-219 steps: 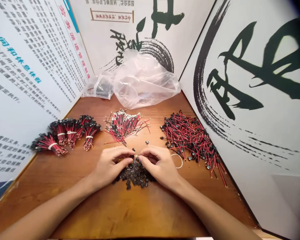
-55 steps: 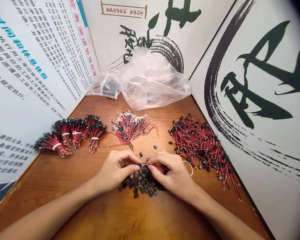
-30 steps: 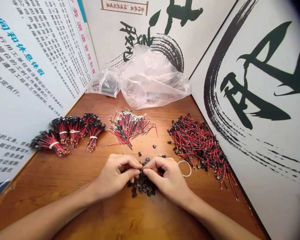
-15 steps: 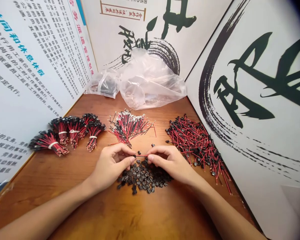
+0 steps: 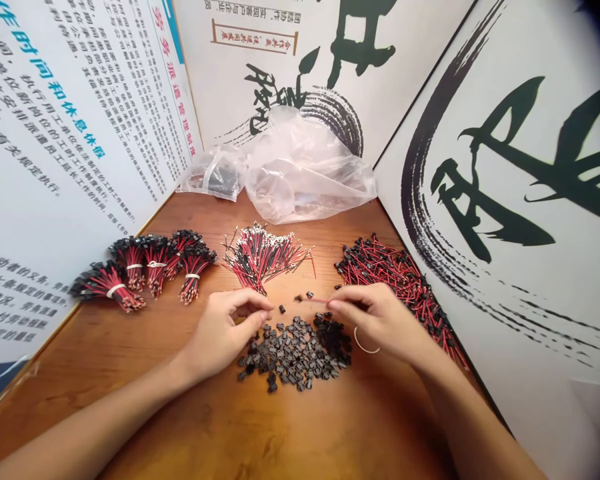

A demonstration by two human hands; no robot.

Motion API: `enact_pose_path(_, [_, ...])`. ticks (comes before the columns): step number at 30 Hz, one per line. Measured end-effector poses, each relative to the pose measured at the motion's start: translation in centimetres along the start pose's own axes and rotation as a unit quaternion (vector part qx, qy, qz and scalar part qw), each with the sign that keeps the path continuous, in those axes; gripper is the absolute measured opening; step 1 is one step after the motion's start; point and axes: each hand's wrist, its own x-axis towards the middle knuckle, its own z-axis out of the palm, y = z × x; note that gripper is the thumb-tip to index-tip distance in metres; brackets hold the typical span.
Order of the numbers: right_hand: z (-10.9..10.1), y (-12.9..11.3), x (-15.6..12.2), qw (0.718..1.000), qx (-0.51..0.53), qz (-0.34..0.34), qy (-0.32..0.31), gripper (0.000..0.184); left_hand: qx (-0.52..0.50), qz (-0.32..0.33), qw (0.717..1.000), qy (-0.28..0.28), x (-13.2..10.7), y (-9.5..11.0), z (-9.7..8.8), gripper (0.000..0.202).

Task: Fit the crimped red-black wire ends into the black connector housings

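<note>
My right hand [image 5: 380, 320] pinches the end of a red wire lead [image 5: 315, 300] between thumb and fingertips. A small black connector housing, blurred, sits at the lead's left end, above the table. To the left, my left hand [image 5: 230, 327] has thumb and index tips close together but slightly parted, and nothing shows between them. Below and between both hands spreads a pile of small black connector housings [image 5: 295, 353]. One loose black housing [image 5: 282, 309] lies just right of my left fingertips.
Red-and-black wires with bare metal ends [image 5: 265, 253] lie behind my hands. Wires with black connectors [image 5: 385, 267] heap at right, partly behind my right hand. Tied wire bundles [image 5: 155, 263] stand at left. Plastic bags [image 5: 305, 173] sit at the back, and a white band [image 5: 366, 341] lies beneath my right wrist.
My right hand has moved right, carrying the wire lead away from my left fingers, which have let go of it. The view has shifted slightly, and the white band now shows.
</note>
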Motion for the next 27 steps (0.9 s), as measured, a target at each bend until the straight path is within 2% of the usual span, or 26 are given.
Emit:
enact_pose_path(2, [-1.5,1.4,-0.3,0.989,-0.088,0.032,0.116,0.027,0.065,0.035,0.997,0.03,0.2,0.1,-0.5,0.009])
enact_pose_path(4, [-2.7,2.7,-0.6,0.95,-0.214,0.076,0.215,0.027,0.124,0.057,0.99,0.036,0.4,0.1,-1.1,0.01])
enact_pose_path(6, [-3.3,3.7,-0.7,0.909,-0.31,0.104,0.26,0.026,0.177,0.075,0.981,0.023,0.5,0.0,-1.3,0.011])
enact_pose_path(7, [-3.3,4.0,-0.6,0.899,-0.331,0.105,0.266,0.025,0.199,0.09,0.976,0.013,0.5,-0.1,-1.4,0.012])
enact_pose_path(8, [-3.1,4.1,-0.5,0.9,-0.333,0.097,0.263,0.024,0.217,0.111,0.97,0.003,0.5,-0.3,-1.3,0.013])
enact_pose_path(10, [-2.1,3.8,-0.2,0.923,-0.3,0.062,0.233,0.021,0.243,0.161,0.956,-0.016,0.4,-0.7,-1.0,0.015])
enact_pose_path(12, [-0.5,3.2,0.3,0.952,-0.25,0.022,0.175,0.018,0.259,0.198,0.945,-0.034,0.2,-1.0,-0.7,0.016])
enact_pose_path(14, [1.5,2.6,0.8,0.97,-0.212,-0.005,0.116,0.015,0.266,0.209,0.94,-0.048,0.0,-1.3,-0.4,0.016])
enact_pose_path(17, [3.8,1.9,1.4,0.975,-0.214,-0.003,0.063,0.012,0.269,0.204,0.939,-0.059,-0.2,-1.3,-0.4,0.017])
enact_pose_path(20, [4.6,1.6,1.9,0.973,-0.225,0.019,0.051,0.011,0.263,0.197,0.942,-0.063,-0.2,-0.9,-0.4,0.017])
enact_pose_path(23, [4.5,0.8,2.0,0.989,-0.132,0.006,0.06,0.007,0.232,0.166,0.957,-0.057,-0.4,-0.4,-0.2,0.015])
enact_pose_path(25, [4.9,-0.2,1.8,0.996,-0.029,-0.029,0.073,0.007,0.173,0.101,0.978,-0.049,-0.5,-0.1,0.1,0.015])
enact_pose_path(27, [5.8,-1.5,1.4,0.993,0.05,-0.073,0.083,0.005,0.072,0.013,0.996,-0.058,-0.6,0.1,0.4,0.019])
